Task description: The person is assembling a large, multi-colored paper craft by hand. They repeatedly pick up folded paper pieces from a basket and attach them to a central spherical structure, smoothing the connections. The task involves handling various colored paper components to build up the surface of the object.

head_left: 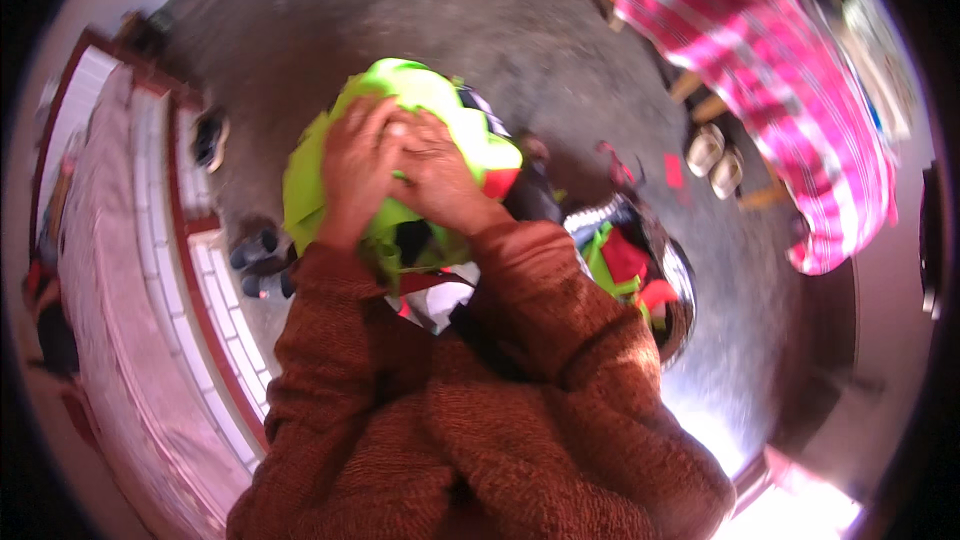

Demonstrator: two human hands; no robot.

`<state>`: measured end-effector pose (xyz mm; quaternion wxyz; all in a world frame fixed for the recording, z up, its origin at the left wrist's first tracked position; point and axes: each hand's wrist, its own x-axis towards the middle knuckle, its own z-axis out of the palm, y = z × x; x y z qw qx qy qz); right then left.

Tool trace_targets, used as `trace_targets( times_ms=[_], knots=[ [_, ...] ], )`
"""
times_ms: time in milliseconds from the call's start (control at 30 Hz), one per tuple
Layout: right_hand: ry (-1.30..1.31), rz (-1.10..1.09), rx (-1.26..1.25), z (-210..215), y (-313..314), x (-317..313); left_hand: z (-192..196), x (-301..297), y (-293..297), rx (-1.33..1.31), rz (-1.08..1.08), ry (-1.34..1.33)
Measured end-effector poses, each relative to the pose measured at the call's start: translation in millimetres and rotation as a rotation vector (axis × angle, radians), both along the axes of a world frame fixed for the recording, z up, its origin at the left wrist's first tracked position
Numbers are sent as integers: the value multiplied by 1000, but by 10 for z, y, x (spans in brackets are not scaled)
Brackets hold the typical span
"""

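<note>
A bulky neon yellow-green cloth [305, 175], bunched into a rounded heap, is in front of me. Both of my hands come down on it from above, close together. My left hand [360, 155] grips the top of the bundle, its fingers slightly smeared by motion. Touching it, my right hand [437, 172] has its fingers bent over the cloth, and the two hands meet near the thumbs. Red, dark and white patches of fabric show at the bundle's right side and under my wrists. What the fingertips press on is hidden.
To the right of my arms stands a round container [683, 305] with red, green and orange cloth pieces. A pink checked cloth [760, 90] covers wooden-legged furniture at the far right, with pale shoes [706, 150] beside it. Dark shoes [262, 248] lie by the bed [125, 340] on the left.
</note>
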<state>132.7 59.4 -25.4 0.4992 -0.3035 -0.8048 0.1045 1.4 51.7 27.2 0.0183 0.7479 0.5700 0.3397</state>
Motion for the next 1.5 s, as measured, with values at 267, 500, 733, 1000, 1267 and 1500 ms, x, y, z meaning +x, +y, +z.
trace_targets(
  times_ms=[267,500,733,1000,1267,1500],
  knots=[
    [205,37,-283,28,-330,857,0,34,25,18,-36,295],
    [627,-382,-836,-1076,-997,2250,26,50,26,17,-78,273],
    [1206,-1000,-1227,-2614,-2349,3437,53,90,8,-44,-104,237],
    [1178,-898,-1024,-3061,-2433,3672,55,92,18,-59,-102,228],
    [931,-681,-1107,-3715,-2068,3837,92,150,18,-68,-72,199],
    [742,-1027,-1376,-4233,-2424,3335,68,96,-3,-60,-67,227]
  ],
)
